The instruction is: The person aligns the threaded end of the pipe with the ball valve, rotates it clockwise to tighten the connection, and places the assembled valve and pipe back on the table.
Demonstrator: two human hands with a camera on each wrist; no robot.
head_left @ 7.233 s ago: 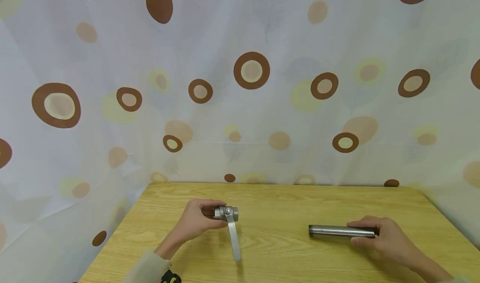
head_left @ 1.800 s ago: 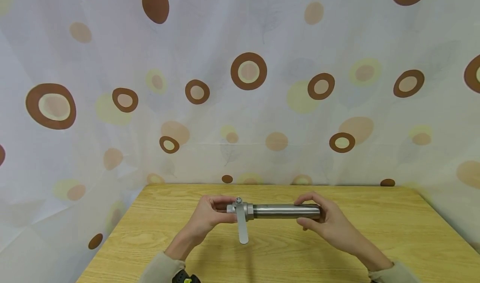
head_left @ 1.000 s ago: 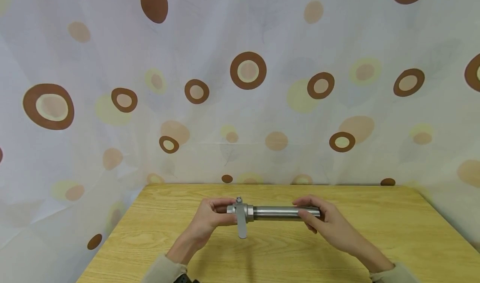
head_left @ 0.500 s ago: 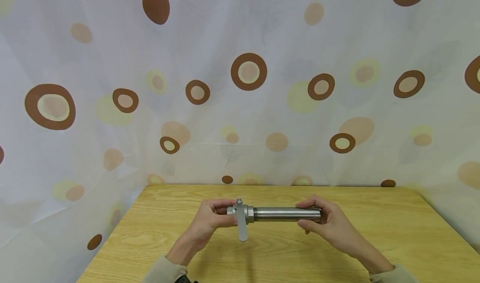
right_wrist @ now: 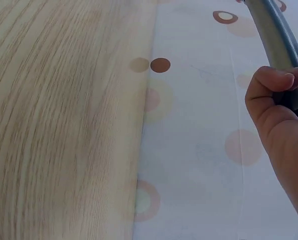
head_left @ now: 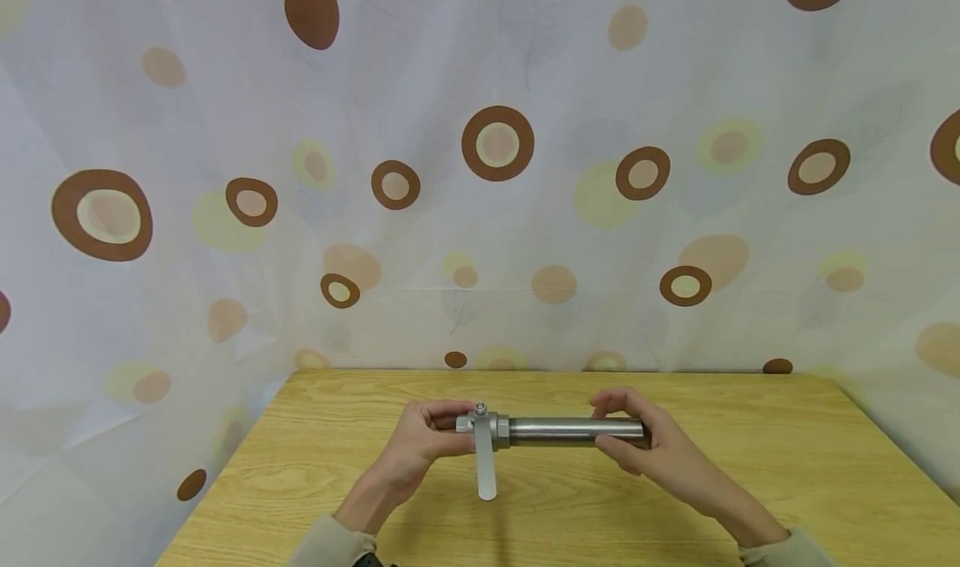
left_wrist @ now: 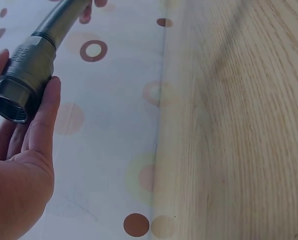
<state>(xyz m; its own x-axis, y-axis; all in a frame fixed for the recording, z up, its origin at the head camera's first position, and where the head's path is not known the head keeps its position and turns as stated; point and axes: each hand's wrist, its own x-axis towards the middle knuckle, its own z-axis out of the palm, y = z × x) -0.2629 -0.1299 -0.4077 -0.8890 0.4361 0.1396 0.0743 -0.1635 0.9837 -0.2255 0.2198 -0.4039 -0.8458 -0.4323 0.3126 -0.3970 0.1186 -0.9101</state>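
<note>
A silver ball valve (head_left: 501, 429) with a flat lever handle (head_left: 486, 467) is held above the table. My left hand (head_left: 408, 454) grips its left end, thumb in front and fingers behind. In the left wrist view the valve's open threaded end (left_wrist: 11, 106) faces the camera. A smooth steel pipe (head_left: 551, 432) runs level from the valve's right end, its threaded tip inside the hex collar. My right hand (head_left: 660, 450) holds the pipe's far end, with the thumb across the front. In the right wrist view thumb and fingertip meet around the pipe (right_wrist: 276, 37).
A wood-grain table (head_left: 315, 500) lies beneath both hands. Behind it and along the sides hangs a white curtain (head_left: 420, 75) with brown and yellow dots, meeting the table's back edge.
Earlier, valve and pipe were held far apart; now they are joined end to end. Over the last second the right thumb and fingers shift on the pipe, and the lever's tip swings lower.
</note>
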